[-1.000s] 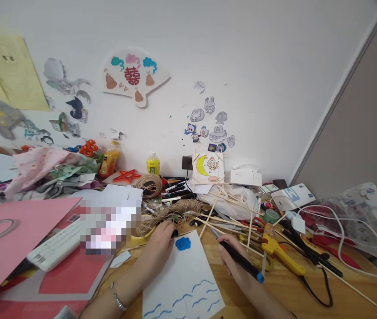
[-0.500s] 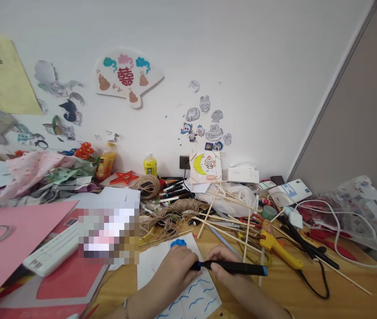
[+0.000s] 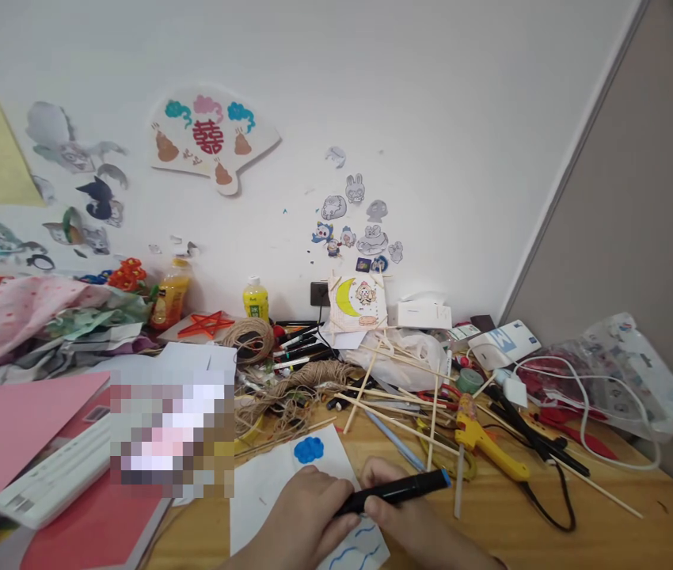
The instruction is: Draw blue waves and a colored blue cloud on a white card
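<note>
A black marker pen with a blue end lies level above a white sheet of paper, held by both hands. My left hand is closed around its left end, where the cap sits, so that end is partly hidden. Around the barrel, my right hand is wrapped from the right, with the blue end sticking out past the fingers. On the sheet, a solid blue cloud is drawn near the top, and blue wavy lines show below the hands.
Right of the paper lie a yellow hot glue gun, thin wooden sticks and scissors. Behind are twine and several markers. A white power strip and pink paper lie left.
The gap showing the pen's blue tip has closed, with cap and barrel now together. Both hands sit slightly lower, uncovering the blue cloud. The view has turned slightly right.
</note>
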`<state>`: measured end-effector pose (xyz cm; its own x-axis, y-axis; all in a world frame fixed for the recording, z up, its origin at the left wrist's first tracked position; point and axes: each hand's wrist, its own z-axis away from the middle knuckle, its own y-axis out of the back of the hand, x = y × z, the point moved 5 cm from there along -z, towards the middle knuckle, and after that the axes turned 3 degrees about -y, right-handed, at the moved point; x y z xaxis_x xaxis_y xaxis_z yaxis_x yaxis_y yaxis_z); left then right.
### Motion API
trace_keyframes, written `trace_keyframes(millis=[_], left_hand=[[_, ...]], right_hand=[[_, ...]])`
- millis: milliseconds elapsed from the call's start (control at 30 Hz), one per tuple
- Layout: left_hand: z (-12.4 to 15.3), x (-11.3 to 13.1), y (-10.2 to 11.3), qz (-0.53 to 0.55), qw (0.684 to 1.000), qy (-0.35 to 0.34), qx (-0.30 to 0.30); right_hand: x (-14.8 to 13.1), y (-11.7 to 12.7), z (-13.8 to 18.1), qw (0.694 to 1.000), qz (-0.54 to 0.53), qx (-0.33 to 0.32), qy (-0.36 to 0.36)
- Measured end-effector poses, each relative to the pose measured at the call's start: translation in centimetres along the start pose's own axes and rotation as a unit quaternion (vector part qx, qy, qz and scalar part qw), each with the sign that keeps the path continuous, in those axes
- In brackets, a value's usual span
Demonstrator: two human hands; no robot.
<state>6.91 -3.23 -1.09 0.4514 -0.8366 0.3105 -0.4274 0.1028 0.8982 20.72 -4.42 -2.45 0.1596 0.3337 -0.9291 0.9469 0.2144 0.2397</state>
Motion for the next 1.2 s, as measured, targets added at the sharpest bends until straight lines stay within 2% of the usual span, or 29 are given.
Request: trace_keyframes(millis=[67, 133, 200, 267, 400, 500, 567, 767, 867, 967, 1033, 1133, 1200], left_hand=[[0.1, -0.1, 0.1, -0.008, 1.000, 0.004, -0.007], [0.1, -0.5, 0.1, -0.016, 1.000, 0.018, -0.011], [0.2, -0.9, 0.0, -0.024, 0.999, 0.030, -0.019], [0.2, -1.3, -0.3, -0.034, 0.998, 0.042, -0.035], [0.4, -1.7, -0.4, 0.003, 0.992, 0.099, -0.078], [0.5, -1.0, -0.3, 0.107, 0.981, 0.110, -0.116], [0.6, -0.6, -0.4, 0.128, 0.977, 0.107, -0.131], [0.8, -1.4, -0.7, -0.042, 0.988, 0.101, -0.113], [0.8, -1.5, 0.2, -0.072, 0.989, 0.092, -0.090], [0.5, -1.6, 1.8, -0.045, 0.990, 0.113, -0.072], [0.2, -1.9, 3.3, 0.012, 0.989, 0.141, -0.033], [-1.1, -3.1, 5.2, 0.053, 0.983, 0.173, 0.032], [-2.7, -4.1, 5.6, -0.029, 0.983, 0.178, 0.039]], right_hand=[[-0.2, 1.7, 0.0, 0.994, -0.056, 0.091, 0.011], [-0.3, 3.7, 0.1, 0.973, -0.111, 0.201, 0.026], [-0.4, 5.0, 0.2, 0.955, -0.135, 0.262, 0.023], [-0.3, 5.2, -0.1, 0.963, -0.123, 0.240, -0.008], [0.3, 4.0, -0.3, 0.985, -0.083, 0.127, -0.087], [0.0, 3.7, -0.1, 0.990, -0.047, 0.109, -0.080], [-0.2, 3.6, 0.0, 0.991, -0.039, 0.107, -0.076], [0.7, 2.2, 0.6, 0.979, -0.120, 0.105, -0.129], [1.2, 1.1, 0.6, 0.969, -0.171, 0.093, -0.151], [1.0, 1.3, -0.1, 0.965, -0.171, 0.113, -0.162], [0.7, 2.6, -0.6, 0.967, -0.129, 0.139, -0.173], [0.0, 6.3, -1.1, 0.961, -0.017, 0.230, -0.152], [-0.5, 9.0, -1.2, 0.950, 0.094, 0.287, -0.080]])
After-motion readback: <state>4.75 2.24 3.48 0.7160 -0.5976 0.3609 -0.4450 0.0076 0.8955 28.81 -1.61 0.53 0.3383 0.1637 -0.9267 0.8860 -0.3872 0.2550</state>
